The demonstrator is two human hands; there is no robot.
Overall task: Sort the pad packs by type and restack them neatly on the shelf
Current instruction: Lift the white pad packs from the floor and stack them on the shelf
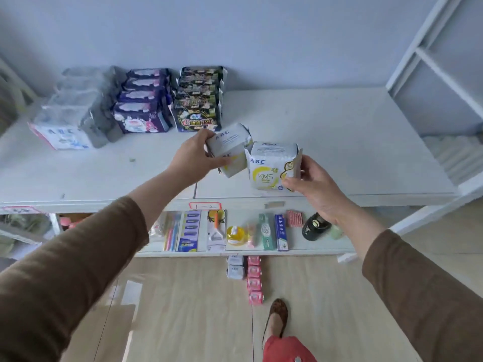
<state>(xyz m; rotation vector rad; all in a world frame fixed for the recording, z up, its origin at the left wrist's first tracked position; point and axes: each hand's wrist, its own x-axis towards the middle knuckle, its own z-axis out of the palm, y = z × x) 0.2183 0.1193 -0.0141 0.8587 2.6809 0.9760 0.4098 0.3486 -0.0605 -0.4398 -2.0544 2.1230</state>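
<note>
Above the white shelf [339, 142], toward its front edge, the person holds two matching white-and-yellow pad packs in the air, one in each hand. The left hand [194, 155] grips the left pack [228, 147] with fingers curled round its near side, tilting it so one corner points down. The right hand [311, 184] pinches the right pack [269, 165] at its crimped right edge, thumb in front. The two packs sit just beside each other, perhaps touching at the upper corner.

At the back left of the shelf stand three sorted rows: white packs [68, 113], purple packs [143, 100] and black packs [198, 97]. More white and pink packs [254, 280] lie on the floor below, by the person's foot.

Several things could go wrong from here. The right hand's hold on a thin seam looks weak, so that pack may swing or slip and drop onto the lower shelf's small goods [235, 231] or the floor. The tilted left pack would likely land on a corner and topple if set down as it is. A reach toward the back rows risks a sleeve or pack brushing the black row and knocking it askew. These yellow packs share the brand mark with the white row, so mixing the two types is an easy mistake.
</note>
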